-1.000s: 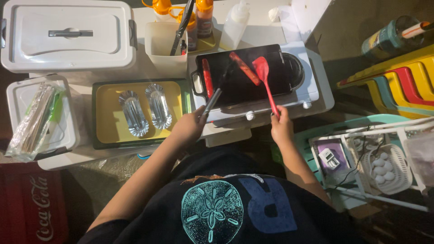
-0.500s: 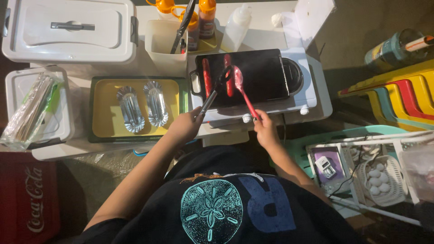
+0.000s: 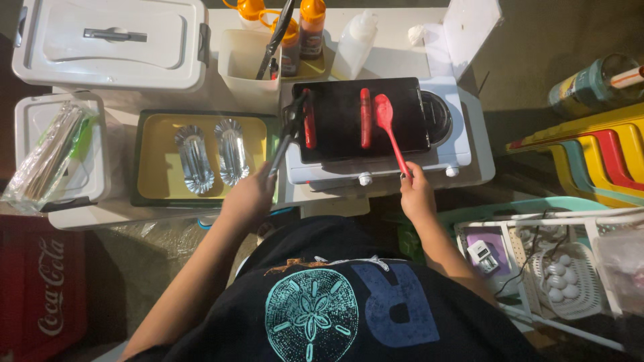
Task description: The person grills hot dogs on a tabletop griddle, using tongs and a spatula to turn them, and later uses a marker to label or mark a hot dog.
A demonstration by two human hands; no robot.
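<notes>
We see our left hand (image 3: 247, 200) gripping dark metal tongs (image 3: 287, 131) beside one red sausage (image 3: 309, 127) on the flat black griddle plate (image 3: 335, 144), while our right hand (image 3: 417, 196) holds a red silicone spatula (image 3: 389, 127) just beside the other red sausage (image 3: 365, 117).

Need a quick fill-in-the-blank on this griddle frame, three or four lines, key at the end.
1. The right hand holds a red ____.
2. The left hand holds black ____.
3. The number of red sausages on the black griddle is ____.
4. The yellow tray holds two empty ____ dishes.

Missing words: spatula; tongs; two; foil
</notes>
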